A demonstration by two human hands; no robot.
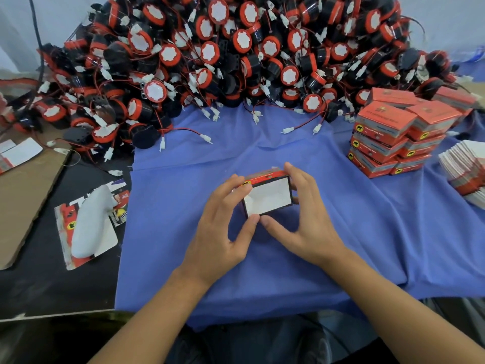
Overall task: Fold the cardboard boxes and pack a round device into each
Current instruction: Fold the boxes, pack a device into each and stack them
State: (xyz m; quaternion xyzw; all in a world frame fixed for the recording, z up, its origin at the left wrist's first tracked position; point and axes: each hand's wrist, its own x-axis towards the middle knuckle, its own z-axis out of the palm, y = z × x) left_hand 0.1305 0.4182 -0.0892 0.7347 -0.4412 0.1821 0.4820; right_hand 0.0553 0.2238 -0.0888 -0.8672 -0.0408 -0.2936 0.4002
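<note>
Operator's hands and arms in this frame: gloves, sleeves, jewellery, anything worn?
Nothing worn that shows. The left hand and right hand are ungloved, with no rings visible. Both forearms are uncovered to the frame edge: no sleeves, watch, wristband or cable. Fingernails are short and unpainted.

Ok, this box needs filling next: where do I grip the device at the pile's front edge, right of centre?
Probably pinch the round device across its red rim, coming from the near side: its white face tilts toward you, uncovered.
</note>
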